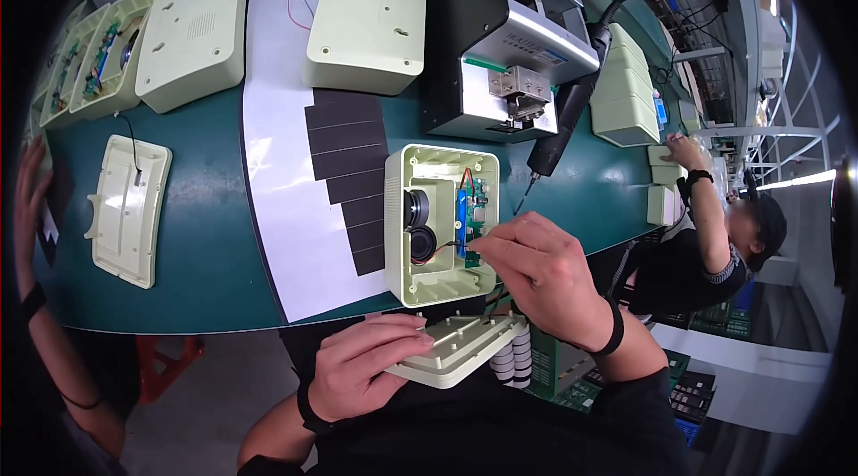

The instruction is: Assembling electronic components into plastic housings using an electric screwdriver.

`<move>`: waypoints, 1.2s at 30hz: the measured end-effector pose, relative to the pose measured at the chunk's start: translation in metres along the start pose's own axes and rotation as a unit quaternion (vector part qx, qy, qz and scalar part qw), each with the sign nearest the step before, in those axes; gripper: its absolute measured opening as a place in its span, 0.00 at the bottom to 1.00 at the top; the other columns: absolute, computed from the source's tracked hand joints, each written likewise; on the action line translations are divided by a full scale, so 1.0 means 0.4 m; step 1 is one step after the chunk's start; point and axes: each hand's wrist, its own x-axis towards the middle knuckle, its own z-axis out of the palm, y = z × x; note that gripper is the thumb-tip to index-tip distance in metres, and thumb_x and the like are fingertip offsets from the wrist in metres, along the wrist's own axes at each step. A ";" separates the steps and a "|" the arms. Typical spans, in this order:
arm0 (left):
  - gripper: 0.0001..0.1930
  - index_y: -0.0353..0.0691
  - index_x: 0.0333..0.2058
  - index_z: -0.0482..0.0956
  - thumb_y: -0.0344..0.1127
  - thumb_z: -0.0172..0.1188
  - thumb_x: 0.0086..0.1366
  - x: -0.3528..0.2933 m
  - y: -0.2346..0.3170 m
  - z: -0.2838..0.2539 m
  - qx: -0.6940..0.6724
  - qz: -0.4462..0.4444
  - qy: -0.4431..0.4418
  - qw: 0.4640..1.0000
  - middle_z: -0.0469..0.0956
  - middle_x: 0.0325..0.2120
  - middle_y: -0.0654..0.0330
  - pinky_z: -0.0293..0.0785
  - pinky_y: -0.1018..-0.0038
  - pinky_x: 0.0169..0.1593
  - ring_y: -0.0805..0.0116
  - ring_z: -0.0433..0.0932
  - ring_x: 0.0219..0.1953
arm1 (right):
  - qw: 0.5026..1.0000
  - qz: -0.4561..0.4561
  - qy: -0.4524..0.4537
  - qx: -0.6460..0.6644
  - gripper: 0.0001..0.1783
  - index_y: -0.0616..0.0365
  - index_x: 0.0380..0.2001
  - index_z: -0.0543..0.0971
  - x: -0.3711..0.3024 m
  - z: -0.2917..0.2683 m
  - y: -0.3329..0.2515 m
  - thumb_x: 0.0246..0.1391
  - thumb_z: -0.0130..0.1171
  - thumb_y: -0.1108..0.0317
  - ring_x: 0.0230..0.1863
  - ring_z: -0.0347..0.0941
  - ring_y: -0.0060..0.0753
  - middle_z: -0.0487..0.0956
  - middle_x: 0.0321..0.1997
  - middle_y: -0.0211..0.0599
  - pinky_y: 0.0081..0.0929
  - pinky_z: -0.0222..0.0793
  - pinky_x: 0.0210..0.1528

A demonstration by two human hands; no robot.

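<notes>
An open pale green plastic housing [393, 248] stands on the table in front of me. Inside it are two round black speakers [422, 245], a blue cylindrical battery [462, 215] and a green circuit board [480, 201]. My right hand [545, 279] is pinched at the board's lower part, with thin wires [442, 247] running from a speaker to the fingertips. What exactly sits between those fingertips is too small to see fully. Below the housing, at the table edge, my left hand [362, 367] grips a matching pale green cover [469, 353], its ribbed inside facing up.
Behind the housing stands a black and silver machine [518, 56]; a black electric screwdriver [563, 123] hangs beside it. More closed housings [366, 20] and a loose cover [130, 208] lie leftward. Black strips [353, 181] rest on white paper. A co-worker's hand [686, 152] is at right, another person's arm [49, 333] at left.
</notes>
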 end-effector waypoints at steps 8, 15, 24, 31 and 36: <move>0.19 0.36 0.43 0.87 0.19 0.69 0.49 0.001 -0.010 0.009 -0.008 -0.009 0.004 1.000 0.86 0.40 0.54 0.86 0.65 0.50 0.55 0.87 0.47 | 0.999 0.051 0.000 -0.007 0.16 0.62 0.40 0.80 0.007 0.015 -0.012 0.47 0.71 0.83 0.34 0.81 0.37 0.84 0.34 0.35 0.31 0.77 0.35; 0.20 0.36 0.43 0.87 0.19 0.68 0.48 0.006 -0.014 0.005 -0.006 -0.013 0.002 1.000 0.86 0.40 0.54 0.87 0.66 0.49 0.55 0.87 0.47 | 0.999 0.038 -0.003 -0.025 0.16 0.61 0.38 0.79 0.014 0.020 -0.014 0.47 0.71 0.83 0.34 0.81 0.36 0.83 0.32 0.34 0.31 0.77 0.34; 0.16 0.36 0.43 0.87 0.20 0.68 0.53 0.013 -0.021 0.000 -0.010 -0.005 -0.001 1.000 0.86 0.39 0.53 0.87 0.66 0.48 0.53 0.88 0.44 | 0.994 -0.015 -0.055 -0.097 0.13 0.62 0.39 0.78 0.029 0.014 -0.023 0.50 0.69 0.82 0.34 0.78 0.39 0.80 0.30 0.36 0.34 0.75 0.34; 0.17 0.36 0.43 0.87 0.19 0.69 0.53 0.024 -0.015 0.009 -0.023 0.000 0.001 1.000 0.86 0.39 0.54 0.87 0.65 0.48 0.53 0.88 0.44 | 0.990 -0.013 -0.087 -0.112 0.14 0.62 0.40 0.78 0.032 0.015 -0.032 0.50 0.69 0.81 0.33 0.77 0.39 0.80 0.30 0.36 0.32 0.74 0.35; 0.17 0.36 0.45 0.86 0.20 0.70 0.54 0.017 -0.004 0.018 -0.020 -0.002 -0.004 1.000 0.86 0.39 0.53 0.87 0.65 0.49 0.53 0.88 0.45 | 0.995 0.024 -0.066 -0.066 0.16 0.60 0.41 0.79 0.023 0.013 -0.016 0.48 0.70 0.79 0.33 0.76 0.38 0.80 0.31 0.35 0.33 0.74 0.35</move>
